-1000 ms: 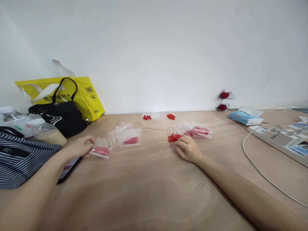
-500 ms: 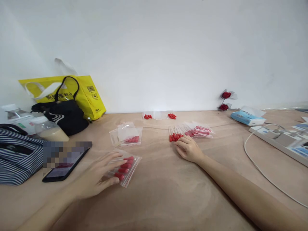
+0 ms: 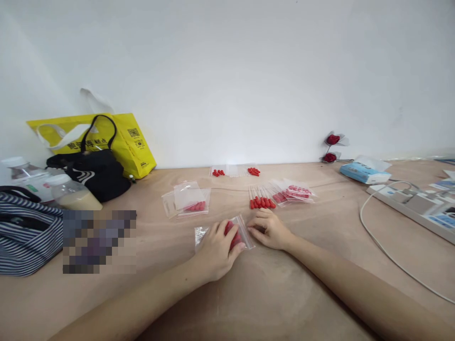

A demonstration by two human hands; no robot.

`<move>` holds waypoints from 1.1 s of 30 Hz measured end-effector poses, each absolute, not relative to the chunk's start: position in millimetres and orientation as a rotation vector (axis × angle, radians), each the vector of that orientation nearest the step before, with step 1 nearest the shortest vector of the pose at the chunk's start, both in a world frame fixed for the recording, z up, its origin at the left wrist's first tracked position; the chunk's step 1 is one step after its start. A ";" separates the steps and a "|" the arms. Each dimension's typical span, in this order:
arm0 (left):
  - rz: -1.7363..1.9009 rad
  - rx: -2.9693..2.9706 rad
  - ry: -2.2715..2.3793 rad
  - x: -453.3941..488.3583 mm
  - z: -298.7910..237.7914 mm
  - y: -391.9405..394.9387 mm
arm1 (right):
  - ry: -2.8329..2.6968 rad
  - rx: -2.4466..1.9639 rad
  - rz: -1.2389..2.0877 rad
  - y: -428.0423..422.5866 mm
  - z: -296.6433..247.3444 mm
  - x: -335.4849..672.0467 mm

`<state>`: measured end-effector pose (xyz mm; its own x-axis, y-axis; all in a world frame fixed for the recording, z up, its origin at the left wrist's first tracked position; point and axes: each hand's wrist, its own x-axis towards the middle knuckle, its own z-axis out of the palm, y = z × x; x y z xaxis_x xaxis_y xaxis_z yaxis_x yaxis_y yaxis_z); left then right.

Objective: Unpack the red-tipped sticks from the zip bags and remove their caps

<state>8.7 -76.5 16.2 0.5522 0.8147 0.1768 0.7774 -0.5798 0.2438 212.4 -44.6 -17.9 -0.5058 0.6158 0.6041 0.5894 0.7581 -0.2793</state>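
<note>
My left hand (image 3: 216, 248) lies over a small clear zip bag of red-capped pieces (image 3: 239, 233) on the wooden table (image 3: 270, 298), fingers curled on it. My right hand (image 3: 269, 229) touches the bag's right edge with its fingertips, fingers bent. Just beyond my right hand lies a row of loose red-tipped white sticks (image 3: 261, 199). Further right is a pile of filled bags (image 3: 293, 193). Other bags (image 3: 188, 199) lie to the left, and two small heaps of red caps (image 3: 253, 171) sit near the wall.
A yellow shopping bag (image 3: 133, 139), a black bag (image 3: 94, 173), bottles (image 3: 73, 196) and a striped bag (image 3: 26, 237) crowd the left. A tissue pack (image 3: 364, 171), a power strip (image 3: 415, 206) with a white cable (image 3: 380, 248) and red paper roses (image 3: 331, 148) are at the right.
My left hand has dragged the filled bag from the far left across to the middle, beside my right hand. My right hand has drawn back from the sticks onto the bag's edge.
</note>
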 end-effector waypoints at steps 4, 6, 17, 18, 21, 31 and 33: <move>0.444 2.654 1.221 19.8 20.2 -55.1 | -2.209 -0.910 0.109 -43.4 -17.7 213.2; 0.466 2.667 1.103 20.1 20.2 -42.7 | -2.207 -0.907 0.112 -44.0 -17.3 213.8; 0.473 2.643 0.898 29.5 12.3 -19.7 | -2.164 -1.061 0.184 -50.2 -18.7 216.8; 0.499 2.632 0.890 29.8 11.5 -19.7 | -2.168 -1.042 0.198 -50.6 -17.6 216.6; 0.622 2.574 0.877 29.1 8.1 -20.3 | -2.172 -0.967 0.228 -51.4 -15.2 216.4; 0.767 2.498 0.903 28.2 4.7 -21.4 | -2.220 -0.804 -0.072 -47.9 -23.1 218.5; 0.765 2.495 0.907 28.2 4.1 -20.9 | -2.226 -0.792 -0.130 -48.2 -23.0 218.5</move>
